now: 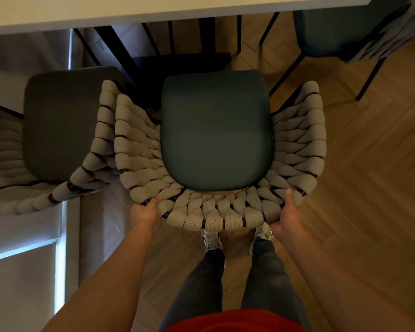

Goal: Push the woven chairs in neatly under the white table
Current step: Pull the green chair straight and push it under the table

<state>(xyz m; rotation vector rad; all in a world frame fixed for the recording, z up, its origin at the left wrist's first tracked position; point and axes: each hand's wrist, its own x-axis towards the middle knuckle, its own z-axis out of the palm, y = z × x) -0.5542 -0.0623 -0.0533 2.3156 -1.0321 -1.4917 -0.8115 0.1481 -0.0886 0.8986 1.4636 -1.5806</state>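
Grip: both hands are closed on the curved back rail of the middle woven chair (216, 140), the left hand (145, 212) at the rear left of the rail and the right hand (286, 215) at the rear right, thumbs on top of the weave and the fingers hidden beneath it.
Chair in hand: it faces the white table (153, 13), its dark green seat cushion (217, 130) wholly in the open; the cushion's front edge lies short of the table's near edge, with dark table legs and wood floor (357, 188) showing in the gap between.
Left neighbour: a second woven chair (58, 130) stands just beside it, the two woven arms nearly touching; its seat also lies fully clear of the table edge.
Right neighbour: a third chair (345, 32), near the table's right corner, has its seat partly under the tabletop, so it looks furthest in, though how squarely cannot be told.
Done so far: at most one chair appears tucked.
Left to do: by my reading, slide the held chair straight forward until its seat passes under the near edge, then do the same for the left one.
Watch for: the close woven arms may catch each other on the way in.
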